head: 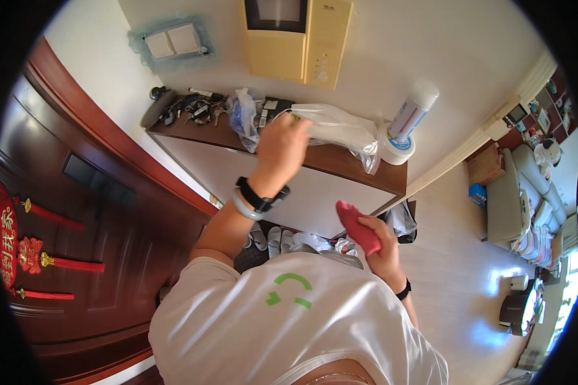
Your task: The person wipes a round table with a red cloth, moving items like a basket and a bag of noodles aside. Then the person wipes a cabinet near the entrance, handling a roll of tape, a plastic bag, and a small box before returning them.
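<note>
My left hand (pixel 283 147), with a dark watch and a pale bangle at its wrist, is over the brown top of a shoe cabinet (pixel 322 159). Its fingers are at the near end of a clear plastic bag (pixel 337 126) lying there; whether they grip it is hard to tell. Lower right, my right hand (pixel 384 248) holds a folded red cloth (pixel 359 228) in front of the cabinet. A white-capped spray can (pixel 411 115) stands on a round white tub (pixel 397 149) at the cabinet's right end.
Keys (pixel 200 108) and a bag with blue contents (pixel 243 115) lie on the cabinet's left part. A yellowish intercom (pixel 289 53) hangs above. Slippers (pixel 274 240) sit below. A dark red door (pixel 91 216) is at left, a sofa (pixel 503 197) at far right.
</note>
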`<state>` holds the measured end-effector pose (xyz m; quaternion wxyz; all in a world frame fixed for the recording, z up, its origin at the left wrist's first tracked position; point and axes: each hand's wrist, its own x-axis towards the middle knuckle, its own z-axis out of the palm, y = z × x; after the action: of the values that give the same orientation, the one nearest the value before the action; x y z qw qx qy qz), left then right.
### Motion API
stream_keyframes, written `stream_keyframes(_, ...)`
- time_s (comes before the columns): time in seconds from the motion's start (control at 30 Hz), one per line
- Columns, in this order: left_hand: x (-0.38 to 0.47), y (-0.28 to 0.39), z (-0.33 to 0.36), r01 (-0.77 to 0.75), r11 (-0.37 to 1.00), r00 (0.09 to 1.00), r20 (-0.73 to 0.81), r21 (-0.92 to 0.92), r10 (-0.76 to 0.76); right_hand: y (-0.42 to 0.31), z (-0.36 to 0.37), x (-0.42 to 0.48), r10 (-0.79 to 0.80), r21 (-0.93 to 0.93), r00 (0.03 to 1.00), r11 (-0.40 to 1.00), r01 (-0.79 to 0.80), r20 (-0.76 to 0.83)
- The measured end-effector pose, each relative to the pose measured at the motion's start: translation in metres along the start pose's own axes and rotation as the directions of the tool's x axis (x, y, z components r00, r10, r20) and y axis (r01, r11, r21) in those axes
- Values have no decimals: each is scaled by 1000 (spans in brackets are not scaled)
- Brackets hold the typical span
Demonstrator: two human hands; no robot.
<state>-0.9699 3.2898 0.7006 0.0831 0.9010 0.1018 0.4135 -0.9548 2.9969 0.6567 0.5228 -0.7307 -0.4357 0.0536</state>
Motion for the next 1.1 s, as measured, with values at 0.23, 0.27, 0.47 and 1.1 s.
stream_keyframes(0.23, 10, -105, -34, 609, 754, 752, 122, 246, -647, -2, 8, 4, 113, 85, 989, 991, -105, -99)
stream_keyframes(0.27, 12, -111, -31, 666, 701, 681, 176, 255, -710, -4, 12, 6, 113, 79, 989, 991, -106, -97)
stream_keyframes(0.47, 17, -155, -13, 621, 759, 607, 492, 196, -624, -20, 43, 10, 96, 57, 991, 994, -91, -89)
stream_keyframes(1.1, 16, -216, -13, 734, 495, 679, 485, -465, -552, -58, 129, -13, 132, 42, 966, 991, -126, -221)
